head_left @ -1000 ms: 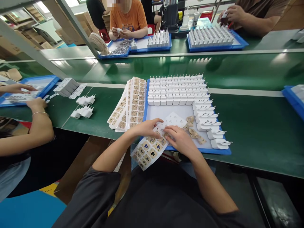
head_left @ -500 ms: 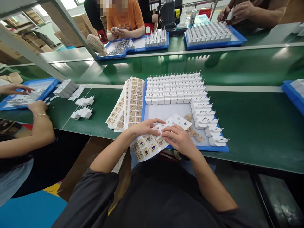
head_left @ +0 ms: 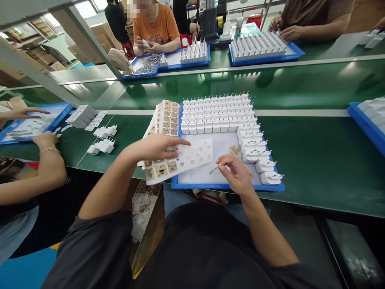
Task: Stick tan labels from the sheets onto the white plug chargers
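Observation:
My left hand (head_left: 156,147) holds a white sticker sheet (head_left: 183,160) by its top edge, over the left rim of a blue tray (head_left: 228,186). Most stickers on the sheet's right part are peeled off; a few tan ones remain at its left end. My right hand (head_left: 236,173) is pinched on thin metal tweezers (head_left: 214,169) above the tray's bare white floor. White plug adapters (head_left: 216,114) fill the tray's far part in rows and curve down its right side. A few peeled tan stickers (head_left: 234,150) lie on the tray floor beyond my right hand.
A stack of full sticker sheets (head_left: 165,117) lies left of the tray. Loose adapters (head_left: 102,140) sit further left on the green bench. A co-worker's arms (head_left: 45,144) work at a blue tray on the left. Other people and adapter trays (head_left: 258,48) line the far side.
My left hand has drawn the sticker sheet leftwards and lifted it. My right hand has come off the sheet and now holds tweezers over the tray.

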A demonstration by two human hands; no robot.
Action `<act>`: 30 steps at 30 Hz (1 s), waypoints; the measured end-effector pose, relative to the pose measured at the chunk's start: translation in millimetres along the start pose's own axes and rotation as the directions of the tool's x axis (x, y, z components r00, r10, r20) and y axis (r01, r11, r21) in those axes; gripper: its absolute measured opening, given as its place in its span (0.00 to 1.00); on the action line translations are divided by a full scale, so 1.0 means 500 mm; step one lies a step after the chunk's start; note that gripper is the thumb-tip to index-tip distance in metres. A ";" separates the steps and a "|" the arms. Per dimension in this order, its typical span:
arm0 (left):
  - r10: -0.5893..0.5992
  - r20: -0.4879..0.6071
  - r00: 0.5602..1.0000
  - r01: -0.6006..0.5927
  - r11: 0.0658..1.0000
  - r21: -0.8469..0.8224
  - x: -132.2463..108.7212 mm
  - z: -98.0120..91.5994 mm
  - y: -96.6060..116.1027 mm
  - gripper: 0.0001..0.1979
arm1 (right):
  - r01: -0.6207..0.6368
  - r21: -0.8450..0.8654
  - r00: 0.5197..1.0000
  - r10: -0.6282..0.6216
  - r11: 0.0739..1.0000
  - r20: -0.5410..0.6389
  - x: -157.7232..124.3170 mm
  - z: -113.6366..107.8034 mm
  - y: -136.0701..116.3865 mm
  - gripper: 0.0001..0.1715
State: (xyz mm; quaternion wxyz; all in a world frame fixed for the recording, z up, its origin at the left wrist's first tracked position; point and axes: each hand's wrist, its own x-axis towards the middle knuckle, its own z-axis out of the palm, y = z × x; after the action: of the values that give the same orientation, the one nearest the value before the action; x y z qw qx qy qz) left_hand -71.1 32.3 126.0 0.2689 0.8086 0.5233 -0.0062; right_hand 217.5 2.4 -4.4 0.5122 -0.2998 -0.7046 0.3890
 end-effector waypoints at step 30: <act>0.560 -0.376 0.739 -0.478 0.828 0.292 0.287 0.240 0.155 0.24 | -0.176 0.261 0.882 0.034 0.949 0.469 -0.004 -0.011 -0.026 0.11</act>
State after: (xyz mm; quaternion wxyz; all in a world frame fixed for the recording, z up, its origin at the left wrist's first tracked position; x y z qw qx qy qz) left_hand 92.5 76.4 14.6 0.0598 0.9220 0.3207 0.2085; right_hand 222.9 -4.5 6.6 0.3480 -0.1573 -0.7218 0.5772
